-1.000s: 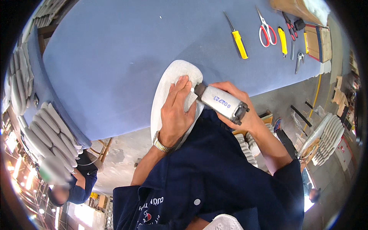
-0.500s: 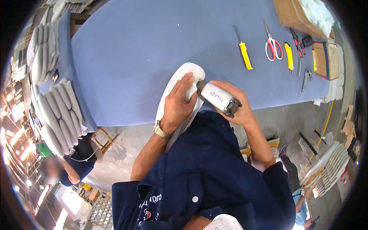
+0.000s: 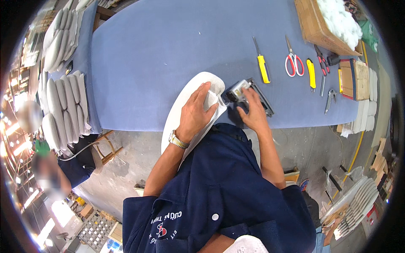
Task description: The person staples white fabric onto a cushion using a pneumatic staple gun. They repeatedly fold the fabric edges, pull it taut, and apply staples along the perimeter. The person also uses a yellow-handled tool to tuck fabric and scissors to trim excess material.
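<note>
A long white fabric-covered pad (image 3: 174, 116) with a rounded far end lies slantwise over the table's near edge and against my body. My left hand (image 3: 193, 113) rests flat on it, fingers stretched out, the thumb near a folded flap of white fabric (image 3: 213, 100). To the right of the pad's end, a silver and black staple gun (image 3: 237, 89) lies on its side on the table. My right hand (image 3: 255, 113) is over its near side, fingers apart and not wrapped round it. Whether the fingertips touch the gun is hard to make out.
On the blue table (image 3: 139, 76), a yellow screwdriver (image 3: 263, 69), red-handled scissors (image 3: 294, 63), a yellow cutter (image 3: 311, 74) and pliers (image 3: 322, 63) lie to the right. A carton of white stuffing (image 3: 314, 25) stands beyond. Grey pads (image 3: 63, 105) are stacked left, near another person.
The staple gun, gripped upright at the pad's edge before, now lies on the table to the right. My right hand has loosened from it. My left hand stays on the pad.
</note>
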The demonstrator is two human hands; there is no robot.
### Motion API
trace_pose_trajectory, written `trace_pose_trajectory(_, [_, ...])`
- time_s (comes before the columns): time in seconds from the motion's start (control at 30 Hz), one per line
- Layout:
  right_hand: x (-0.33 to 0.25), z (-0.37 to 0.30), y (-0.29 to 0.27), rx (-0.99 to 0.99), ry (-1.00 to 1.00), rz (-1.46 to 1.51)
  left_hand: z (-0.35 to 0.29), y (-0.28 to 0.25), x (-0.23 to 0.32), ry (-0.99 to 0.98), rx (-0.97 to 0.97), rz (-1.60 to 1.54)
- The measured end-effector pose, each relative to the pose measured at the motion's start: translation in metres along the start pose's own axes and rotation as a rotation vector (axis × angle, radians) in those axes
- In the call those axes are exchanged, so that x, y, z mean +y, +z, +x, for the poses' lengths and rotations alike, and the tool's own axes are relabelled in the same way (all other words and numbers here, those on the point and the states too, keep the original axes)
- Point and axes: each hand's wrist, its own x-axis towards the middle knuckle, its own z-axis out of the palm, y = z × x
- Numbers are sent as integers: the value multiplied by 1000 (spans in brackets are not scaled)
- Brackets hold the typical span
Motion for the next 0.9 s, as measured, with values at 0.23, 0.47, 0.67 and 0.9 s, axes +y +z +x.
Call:
trace_pose_trajectory(0.23, [-24,28,5,-106,29,525,-39,-47,3,-154,-142,-792])
trace_pose_trajectory(0.47, [-47,54,13,-277,250,768,-233,-59,-158,-947,285,-220])
trace_pose_trajectory(0.67, [-40,64,21,-376,187,647,-306,19,-106,-1365,684,-1199])
trace_pose_trajectory(0.9, [-31,140,-13,-386,262,1064,-200,-43,-74,-885,934,-1318])
